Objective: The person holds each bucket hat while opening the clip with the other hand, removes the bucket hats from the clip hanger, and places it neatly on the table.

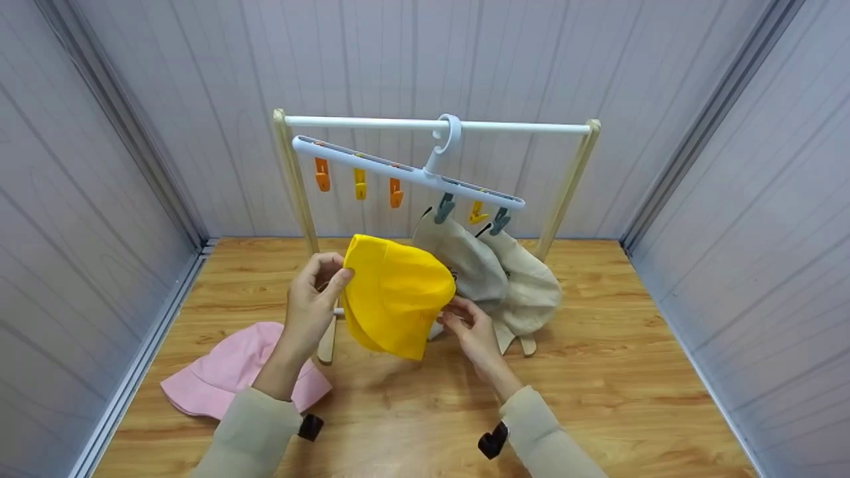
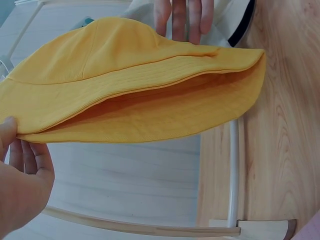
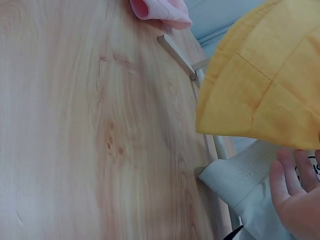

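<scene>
A yellow bucket hat (image 1: 398, 295) is held up sideways, folded flat, in front of the rack. My left hand (image 1: 312, 292) pinches its brim between thumb and fingers; the left wrist view shows the brim (image 2: 150, 100) gaping slightly. At the crown side, my right hand (image 1: 475, 332) has its fingertips right at the hat's edge, and the right wrist view shows those fingers (image 3: 287, 172) fairly straight. Behind the yellow hat, a grey-beige hat (image 1: 458, 255) and a cream hat (image 1: 531, 285) hang from grey clips on a white clip hanger (image 1: 405, 174).
The hanger hooks over the white bar (image 1: 372, 123) of a wooden-legged rack and tilts down to the right. An orange clip (image 1: 322, 176) and several other clips hang from it without hats. A pink bucket hat (image 1: 226, 368) lies on the wooden table (image 1: 617, 385) at left, partly behind my forearm.
</scene>
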A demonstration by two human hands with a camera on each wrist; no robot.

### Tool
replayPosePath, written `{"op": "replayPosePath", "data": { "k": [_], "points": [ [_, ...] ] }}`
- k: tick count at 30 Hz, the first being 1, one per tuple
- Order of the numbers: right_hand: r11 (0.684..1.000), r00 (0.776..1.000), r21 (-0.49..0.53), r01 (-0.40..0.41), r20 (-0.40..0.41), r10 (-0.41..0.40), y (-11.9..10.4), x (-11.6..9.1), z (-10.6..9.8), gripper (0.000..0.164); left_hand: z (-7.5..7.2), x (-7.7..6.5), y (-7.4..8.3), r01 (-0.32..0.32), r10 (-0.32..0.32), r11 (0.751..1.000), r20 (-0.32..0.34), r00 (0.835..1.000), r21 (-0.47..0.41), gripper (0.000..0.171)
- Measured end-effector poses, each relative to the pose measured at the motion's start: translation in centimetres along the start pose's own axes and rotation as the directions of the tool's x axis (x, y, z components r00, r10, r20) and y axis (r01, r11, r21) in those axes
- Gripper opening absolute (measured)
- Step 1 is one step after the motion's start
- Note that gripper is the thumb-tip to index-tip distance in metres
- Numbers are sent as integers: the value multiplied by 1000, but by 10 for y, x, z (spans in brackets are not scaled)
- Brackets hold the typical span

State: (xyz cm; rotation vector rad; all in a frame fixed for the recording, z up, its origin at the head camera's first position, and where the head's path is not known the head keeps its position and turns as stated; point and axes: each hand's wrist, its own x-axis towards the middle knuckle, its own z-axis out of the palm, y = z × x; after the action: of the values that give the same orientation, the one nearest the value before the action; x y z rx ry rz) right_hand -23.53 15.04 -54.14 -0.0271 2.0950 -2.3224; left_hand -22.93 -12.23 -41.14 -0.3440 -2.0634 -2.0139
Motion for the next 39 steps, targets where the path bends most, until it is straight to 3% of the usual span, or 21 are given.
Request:
{"op": "replayPosePath", "data": {
  "k": [9, 17, 26, 32, 39],
  "points": [
    [998, 999, -52, -22, -25, 20, 9, -1, 6, 34, -3, -3, -3, 10, -10, 1000, -24, 1000, -12, 18],
    [996, 994, -82, -24, -105, 15, 8, -5, 9, 28, -8, -6, -10, 69, -69, 998, -55, 996, -2, 20],
    [995, 994, -97, -17, -109, 6, 2, -8, 8, 30, -16, -15, -22, 136, -139, 990, -110, 984, -36, 23],
    [996, 995, -84, 3, -100, -11, -1, -9, 8, 27, -27, -18, -50, 196, -204, 978, -155, 967, -65, 28],
    [984, 990, -164, 75, -103, -92, -2, -7, 11, 23, -39, -30, -71, 244, -259, 964, -177, 950, -103, 34]
  ]
}}
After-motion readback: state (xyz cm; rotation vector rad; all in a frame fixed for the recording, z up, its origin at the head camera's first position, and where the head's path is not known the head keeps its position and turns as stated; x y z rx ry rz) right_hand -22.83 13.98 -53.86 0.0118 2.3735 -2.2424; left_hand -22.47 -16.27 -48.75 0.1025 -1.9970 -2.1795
